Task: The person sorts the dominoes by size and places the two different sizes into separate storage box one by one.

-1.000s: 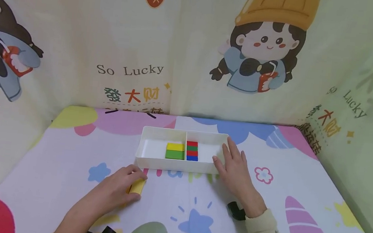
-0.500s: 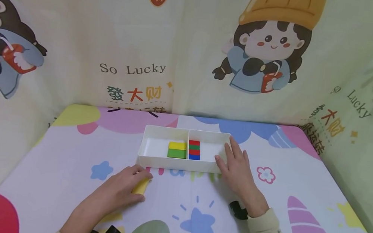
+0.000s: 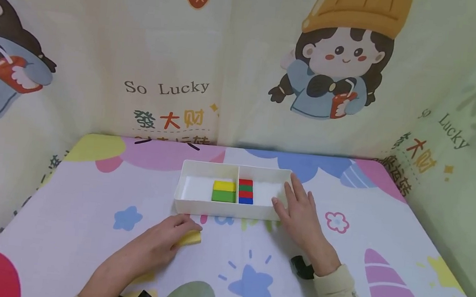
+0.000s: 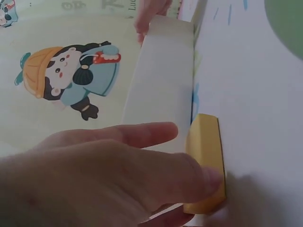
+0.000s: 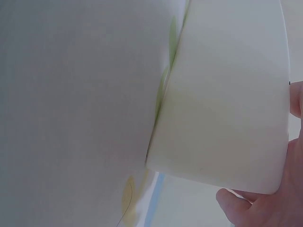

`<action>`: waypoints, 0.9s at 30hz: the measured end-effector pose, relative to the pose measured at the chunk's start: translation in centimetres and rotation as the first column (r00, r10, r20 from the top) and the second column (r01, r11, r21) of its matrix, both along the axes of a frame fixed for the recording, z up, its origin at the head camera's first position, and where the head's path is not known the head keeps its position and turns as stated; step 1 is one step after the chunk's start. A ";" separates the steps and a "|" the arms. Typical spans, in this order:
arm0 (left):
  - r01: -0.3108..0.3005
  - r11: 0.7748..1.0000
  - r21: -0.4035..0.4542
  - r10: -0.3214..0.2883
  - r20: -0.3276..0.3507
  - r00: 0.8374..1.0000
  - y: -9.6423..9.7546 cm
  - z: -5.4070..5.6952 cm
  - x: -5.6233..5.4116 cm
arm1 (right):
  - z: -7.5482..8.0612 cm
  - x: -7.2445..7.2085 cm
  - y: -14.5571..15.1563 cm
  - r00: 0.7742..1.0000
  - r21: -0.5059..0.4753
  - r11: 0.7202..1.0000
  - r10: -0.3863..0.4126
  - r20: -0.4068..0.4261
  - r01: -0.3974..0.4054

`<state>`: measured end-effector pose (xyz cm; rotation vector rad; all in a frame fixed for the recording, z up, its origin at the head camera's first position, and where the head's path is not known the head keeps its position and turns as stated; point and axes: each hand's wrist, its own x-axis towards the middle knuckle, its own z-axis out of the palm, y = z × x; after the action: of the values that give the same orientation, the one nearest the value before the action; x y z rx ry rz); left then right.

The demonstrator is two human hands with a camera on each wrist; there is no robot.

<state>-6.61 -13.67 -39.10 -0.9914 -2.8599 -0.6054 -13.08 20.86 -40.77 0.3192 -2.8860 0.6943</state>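
In the head view my left hand holds a yellow block just in front of a white divided box. The left wrist view shows the thumb pressed along the long face of this yellow block; the fingers behind it are partly hidden. My right hand grips the box's right end, thumb over the front rim and fingers along the end wall. A yellow block and a green block lie in the left compartment, against the divider. A small stack of red, green and blue blocks lies in the right one.
A patterned cloth covers the table. Behind it hangs a printed curtain, close to the table's back edge. Black wrist mounts sit under both wrists.
My left hand has shifted a little to the right, turning the yellow block from slanting away to lying nearly crosswise. My right hand stays on the box, and the blocks inside have not moved.
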 end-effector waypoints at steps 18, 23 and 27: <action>-0.040 0.999 -0.008 0.040 0.051 0.998 0.0 -0.4 -0.5 | -0.2 0.0 0.0 1.000 0.008 1.000 0.001 -0.014 -0.001; -0.047 0.999 -0.007 0.047 0.076 0.996 0.1 -0.5 -0.5 | -0.3 -0.1 0.0 1.000 0.010 1.000 -0.002 -0.014 0.002; -0.048 0.999 -0.002 0.048 0.091 0.995 0.1 -0.5 -0.5 | -0.4 -0.1 0.0 1.000 0.006 1.000 0.003 -0.010 -0.002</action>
<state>-7.12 -13.55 -39.56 -0.9150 -2.9527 -0.6630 -13.18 20.86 -41.20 0.3262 -2.8792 0.6822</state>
